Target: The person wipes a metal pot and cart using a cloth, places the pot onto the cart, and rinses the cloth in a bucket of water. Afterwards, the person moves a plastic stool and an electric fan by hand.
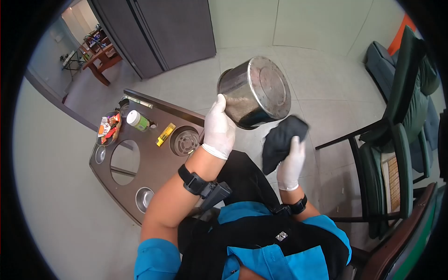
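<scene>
Left hand, curled wide, grips the metal pot up at one o'clock, other fingers hidden behind the thumb; right hand, fingers curled, clutches a black cloth at three o'clock, near the pot; brown table at nine.

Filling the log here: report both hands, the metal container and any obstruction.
Left hand holding metal container, raised and tilted. Right hand holding black cloth just below container, contact unclear. No obstruction seen.
</scene>
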Motion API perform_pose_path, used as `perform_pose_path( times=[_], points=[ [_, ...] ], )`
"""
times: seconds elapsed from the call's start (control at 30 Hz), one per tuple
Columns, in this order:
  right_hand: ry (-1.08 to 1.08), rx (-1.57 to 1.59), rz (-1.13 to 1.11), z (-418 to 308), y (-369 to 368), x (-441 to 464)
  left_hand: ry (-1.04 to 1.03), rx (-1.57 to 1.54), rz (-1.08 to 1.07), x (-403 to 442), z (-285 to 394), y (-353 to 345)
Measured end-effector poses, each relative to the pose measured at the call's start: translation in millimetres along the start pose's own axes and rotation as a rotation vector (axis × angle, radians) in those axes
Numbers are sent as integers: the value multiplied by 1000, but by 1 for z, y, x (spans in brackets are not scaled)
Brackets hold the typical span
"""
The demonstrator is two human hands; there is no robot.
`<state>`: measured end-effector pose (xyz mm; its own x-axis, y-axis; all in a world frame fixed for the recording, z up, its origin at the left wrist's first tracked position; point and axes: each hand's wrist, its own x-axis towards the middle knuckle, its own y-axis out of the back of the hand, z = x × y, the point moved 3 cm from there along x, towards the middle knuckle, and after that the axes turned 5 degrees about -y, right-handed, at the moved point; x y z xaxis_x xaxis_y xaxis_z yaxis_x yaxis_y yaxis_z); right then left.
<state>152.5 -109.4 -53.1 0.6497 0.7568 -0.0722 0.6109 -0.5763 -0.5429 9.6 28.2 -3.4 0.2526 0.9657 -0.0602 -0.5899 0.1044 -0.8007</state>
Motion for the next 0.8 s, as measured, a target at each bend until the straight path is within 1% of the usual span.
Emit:
perform_pose_path(
  times=[0.03, 0.07, 0.1, 0.17, 0.2, 0.23, 0.3, 0.33, 0.37, 0.43, 0.47, 0.5, 0.57, 0.6, 0.63, 0.7, 0.73, 0.77, 0.8],
  points=[
    [156, -73, 38, -21, -6, -8, -11, 59, -12, -1, -3, 1],
    [260, -229, 24, -39, -17, -18, -21, 118, -27, -3, -5, 0],
    [340, -299, -128, -26, -16, -16, -21, 127, -44, -3, 0, 0],
    [906, -779, -293, -50, -50, -26, -6, 472, -187, -25, -8, -18],
    [949, -985, -310, -56, -58, -28, -116, 582, -197, -42, -4, -37],
    [984, -1190, -324, -59, -63, -27, -131, 355, -202, -35, -12, -35],
    [969, -1013, -353, -59, -62, -10, -138, 578, -227, -40, 6, -46],
    [982, -995, -372, -65, -65, -11, -149, 682, -258, -39, 11, -45],
    [991, -976, -393, -73, -69, -13, -145, 684, -259, -40, 16, -45],
    [929, -891, -427, -83, -74, -7, -94, 758, -284, -48, 32, -56],
    [911, -835, -429, -86, -77, -4, -158, 685, -284, -49, 32, -63],
    [919, -862, -456, -88, -77, 0, -156, 687, -289, -47, 30, -60],
    [531, -169, -550, -81, -84, 10, -209, 667, -309, -42, 26, -53],
    [548, -211, -439, -82, -74, 28, -99, 592, -351, -58, 31, -62],
    [464, -211, -318, -90, -71, 36, -114, 682, -381, -58, 24, -52],
    [330, -18, -264, -88, -57, 69, -280, 995, -424, -63, 18, -46],
    [229, -82, -260, -85, -47, 74, -483, 1161, -432, -60, 17, -44],
    [131, -146, -257, -82, -40, 77, -491, 1158, -434, -58, 17, -41],
    [278, -214, -317, -82, -43, 70, -501, 1200, -424, -57, 23, -44]
  ],
)
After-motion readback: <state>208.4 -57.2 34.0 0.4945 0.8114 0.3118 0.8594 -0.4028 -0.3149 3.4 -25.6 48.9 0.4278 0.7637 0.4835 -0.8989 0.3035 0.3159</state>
